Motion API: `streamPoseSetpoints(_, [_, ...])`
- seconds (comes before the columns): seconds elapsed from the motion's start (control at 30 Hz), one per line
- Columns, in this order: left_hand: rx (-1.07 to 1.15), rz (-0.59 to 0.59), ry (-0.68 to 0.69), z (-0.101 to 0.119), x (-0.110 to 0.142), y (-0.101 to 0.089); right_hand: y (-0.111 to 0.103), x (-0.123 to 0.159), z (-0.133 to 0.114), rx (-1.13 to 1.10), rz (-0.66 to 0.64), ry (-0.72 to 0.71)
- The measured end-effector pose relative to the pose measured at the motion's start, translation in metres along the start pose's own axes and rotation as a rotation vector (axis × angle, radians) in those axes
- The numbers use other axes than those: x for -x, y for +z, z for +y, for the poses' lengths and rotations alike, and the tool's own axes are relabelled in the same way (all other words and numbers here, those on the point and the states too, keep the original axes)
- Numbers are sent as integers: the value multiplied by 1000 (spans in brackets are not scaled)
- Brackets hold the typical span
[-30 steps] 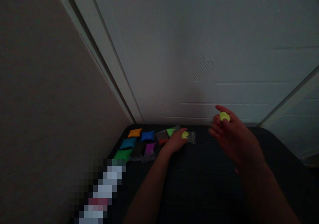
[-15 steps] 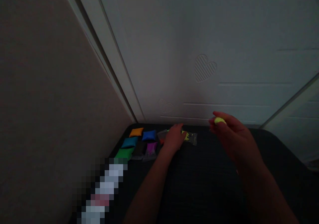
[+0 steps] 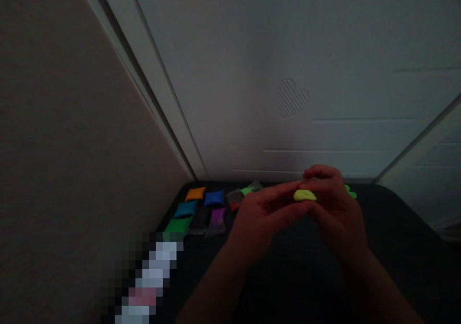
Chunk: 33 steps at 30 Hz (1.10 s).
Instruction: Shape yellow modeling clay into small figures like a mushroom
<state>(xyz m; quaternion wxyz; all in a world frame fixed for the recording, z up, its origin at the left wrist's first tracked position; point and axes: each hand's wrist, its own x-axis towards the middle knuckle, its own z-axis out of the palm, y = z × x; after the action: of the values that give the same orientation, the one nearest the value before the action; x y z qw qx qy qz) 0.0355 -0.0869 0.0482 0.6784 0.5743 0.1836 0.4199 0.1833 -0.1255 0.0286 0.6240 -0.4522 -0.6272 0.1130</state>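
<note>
A small lump of yellow modelling clay (image 3: 304, 195) is pinched between my two hands above the dark table. My left hand (image 3: 261, 213) reaches in from the left, its thumb and fingertips at the lump. From the other side my right hand (image 3: 336, 208) grips the clay between thumb and fingers. Behind the right hand a bright green piece (image 3: 351, 192) shows in part on the table. A packet with light green clay (image 3: 248, 190) lies just beyond my left hand, partly covered by it.
Left of my hands lie several clay packets: orange (image 3: 195, 193), blue (image 3: 214, 198), teal (image 3: 186, 209), green (image 3: 178, 226), black (image 3: 200, 219) and purple (image 3: 218, 217). A white panel with embossed hearts (image 3: 292, 99) rises behind the dark table (image 3: 288, 276). A wall (image 3: 72, 146) stands at left.
My left hand has left the packets and moved right to the yellow clay. My right hand has shifted slightly, still gripping the clay. The lump looks flatter, and the green piece now shows.
</note>
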Motion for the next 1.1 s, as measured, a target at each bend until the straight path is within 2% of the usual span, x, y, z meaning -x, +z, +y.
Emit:
streamPoseSetpoints(0.13, [150, 21, -18, -6, -3, 0, 0, 2, -4, 125, -73, -100])
streamPoseSetpoints(0.37, [53, 114, 27, -3, -1, -2, -1, 4, -10, 125, -176, -114])
streamPoseSetpoints(0.47, [52, 133, 6, -3, 0, -1, -1, 5, -10, 114, -175, -120])
streamPoseSetpoints(0.57, [200, 123, -26, -2, 0, 4, 2, 5, -8, 145, -130, -174])
streamPoseSetpoints(0.7, [484, 98, -117, 0, -4, 9, 10, 2, -3, 433, -194, -353])
streamPoseSetpoints(0.8, [502, 233, -140, -5, -10, 9, 14, 2, -1, 605, -261, -417])
streamPoseSetpoints(0.87, [491, 318, -101, -13, -13, 10, 14, 4, -3, 579, -248, -390])
streamPoseSetpoints(0.93, [496, 357, -67, -21, -14, 15, 14, 7, -6, 469, -167, -342])
streamPoseSetpoints(1.0, [506, 315, -58, -29, -11, 25, 13, 9, -9, 377, -79, -308])
streamPoseSetpoints(1.03, [512, 248, -58, -31, -9, 31, 12, 9, -10, 353, -64, -303])
streamPoseSetpoints(1.1, [488, 42, -78, -33, -3, 43, 12, 8, -9, 351, -82, -308])
